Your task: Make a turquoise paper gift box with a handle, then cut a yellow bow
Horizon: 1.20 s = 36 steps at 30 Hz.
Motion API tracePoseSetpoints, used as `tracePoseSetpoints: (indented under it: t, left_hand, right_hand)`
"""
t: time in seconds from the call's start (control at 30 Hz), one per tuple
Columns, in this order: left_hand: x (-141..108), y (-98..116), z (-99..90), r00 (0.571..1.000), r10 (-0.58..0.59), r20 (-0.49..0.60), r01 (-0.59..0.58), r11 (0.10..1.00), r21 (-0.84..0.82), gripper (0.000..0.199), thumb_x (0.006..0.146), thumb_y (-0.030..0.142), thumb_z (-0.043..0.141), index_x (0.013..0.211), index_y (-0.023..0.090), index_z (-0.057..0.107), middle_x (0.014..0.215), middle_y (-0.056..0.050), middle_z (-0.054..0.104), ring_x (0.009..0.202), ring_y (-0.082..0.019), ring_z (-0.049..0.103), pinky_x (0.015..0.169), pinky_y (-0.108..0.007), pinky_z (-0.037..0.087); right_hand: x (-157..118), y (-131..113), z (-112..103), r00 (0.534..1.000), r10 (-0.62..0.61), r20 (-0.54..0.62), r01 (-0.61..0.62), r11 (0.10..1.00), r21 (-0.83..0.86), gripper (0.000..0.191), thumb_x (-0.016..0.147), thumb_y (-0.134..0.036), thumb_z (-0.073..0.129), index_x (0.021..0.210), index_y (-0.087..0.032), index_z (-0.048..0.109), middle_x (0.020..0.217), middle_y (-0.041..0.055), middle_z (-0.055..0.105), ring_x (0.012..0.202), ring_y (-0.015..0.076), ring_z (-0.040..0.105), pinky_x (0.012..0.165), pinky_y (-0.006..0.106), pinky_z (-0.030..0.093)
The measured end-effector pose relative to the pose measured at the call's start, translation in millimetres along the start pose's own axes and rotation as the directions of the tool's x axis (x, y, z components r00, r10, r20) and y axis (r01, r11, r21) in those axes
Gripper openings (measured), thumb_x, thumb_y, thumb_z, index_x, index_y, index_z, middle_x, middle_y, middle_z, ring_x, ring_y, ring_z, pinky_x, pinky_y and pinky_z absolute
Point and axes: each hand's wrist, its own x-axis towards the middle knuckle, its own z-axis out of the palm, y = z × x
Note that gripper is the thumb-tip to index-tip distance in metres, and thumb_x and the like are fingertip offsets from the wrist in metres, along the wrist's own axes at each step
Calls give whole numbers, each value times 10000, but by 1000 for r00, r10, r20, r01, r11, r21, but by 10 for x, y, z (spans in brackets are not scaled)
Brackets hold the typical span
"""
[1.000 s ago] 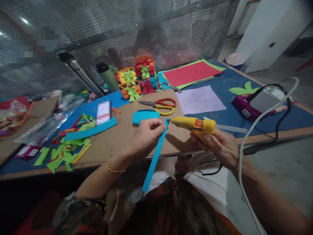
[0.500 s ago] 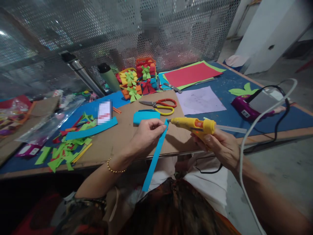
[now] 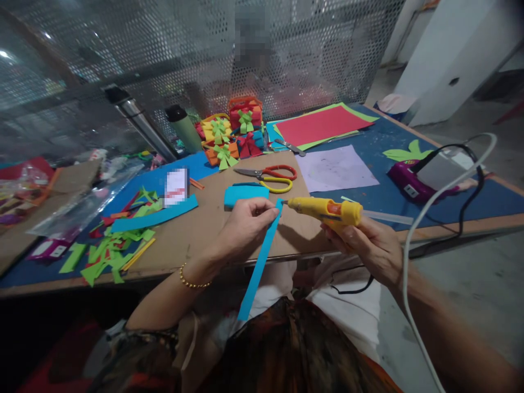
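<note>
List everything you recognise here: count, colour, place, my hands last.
Glue gun: 1, yellow, centre right
Paper strips: 2, blue, centre and left
Scissors: 1, red-and-yellow handles, centre
Folded paper: 1, blue, below scissors
Paper baskets: 4, mixed colours, back centre
Flasks: 2, silver and green, back left
Stacked sheets: several, red topmost, back right
Single sheet: 1, lilac, right
Paper scraps: many, mostly green, left
Cardboard: 2, brown, centre and left
Power strip: at least 1, purple, right
Bracelet: 1, gold, front left
Left hand: 1, pinching one strip
Right hand: 1, gripping glue gun
</note>
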Motion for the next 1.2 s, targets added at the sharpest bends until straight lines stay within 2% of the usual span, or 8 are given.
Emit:
tracePoseSetpoints:
  t: [0.23, 0.47, 0.57, 0.8, 0.9, 1.0, 1.07, 1.2]
  left_hand:
    - [14, -26, -7, 999, -43, 12, 44, 993, -106, 368, 751, 490, 819, 718, 169, 641, 490, 70, 461, 410, -50, 333, 402, -209, 217]
    - [28, -73, -32, 998, -56, 24, 59, 987, -151, 363, 771, 475, 835, 727, 177, 632, 451, 61, 492, 371, -55, 401, 380, -194, 272]
    - [45, -99, -63, 995, -84, 46, 91, 980, -176, 295, 799, 424, 805, 822, 179, 641, 461, 32, 578, 364, -98, 487, 396, -225, 410]
    - [135, -162, -170, 998, -55, 21, 59, 973, -221, 282, 749, 337, 819, 829, 189, 592, 489, 20, 626, 373, -106, 539, 397, -219, 429]
    - [178, -71, -161, 999, -36, -19, 31, 978, -205, 254, 752, 303, 811, 793, 190, 587, 504, 27, 616, 382, -96, 534, 391, -208, 391]
    - [265, 140, -130, 995, 55, -86, -66, 988, -139, 179, 789, 239, 774, 765, 173, 610, 571, 23, 620, 438, -78, 552, 434, -199, 378]
    - [342, 309, -124, 986, 128, -102, -138, 986, -92, 174, 802, 221, 778, 752, 171, 619, 588, 35, 591, 473, -73, 538, 472, -206, 388]
    - [462, 529, -186, 959, 256, -125, -256, 967, 14, 233, 767, 224, 823, 699, 173, 606, 602, 46, 544, 494, -62, 442, 491, -221, 336]
  right_hand:
    - [-48, 47, -13, 999, 4, 44, -4, 1000, 0, 592, 863, -795, 621, 882, -229, 794, 688, 55, 685, 588, 189, 603, 484, 287, 464]
    - [110, 4, -148, 972, -222, -75, 199, 952, -232, 478, 983, -692, 518, 968, -258, 716, 780, 46, 655, 658, 201, 574, 592, 331, 479]
    - [412, 95, -365, 920, -393, 3, 326, 759, -564, 529, 983, -699, 487, 1004, -214, 697, 871, 97, 653, 762, 247, 595, 697, 389, 484]
    - [758, 209, -667, 926, -370, 83, 198, 287, -937, 480, 981, -624, 581, 944, -164, 715, 1042, 251, 699, 902, 340, 618, 698, 417, 360]
    - [641, -76, -405, 889, -458, 5, 198, 373, -906, 402, 964, -531, 654, 1035, -145, 741, 1144, 262, 719, 999, 378, 644, 777, 448, 405]
    - [612, -433, 16, 882, -453, 127, 429, 662, -615, 261, 996, -417, 599, 971, -227, 778, 941, 106, 777, 894, 273, 704, 822, 391, 490]
    - [697, -619, 276, 905, -414, 100, 419, 819, -391, 198, 962, -382, 654, 1005, -236, 780, 922, 57, 785, 882, 239, 726, 817, 349, 521]
    - [1003, -761, 550, 935, -354, -23, 353, 935, -45, 125, 871, -288, 761, 819, -190, 705, 778, 21, 728, 712, 165, 669, 702, 294, 519]
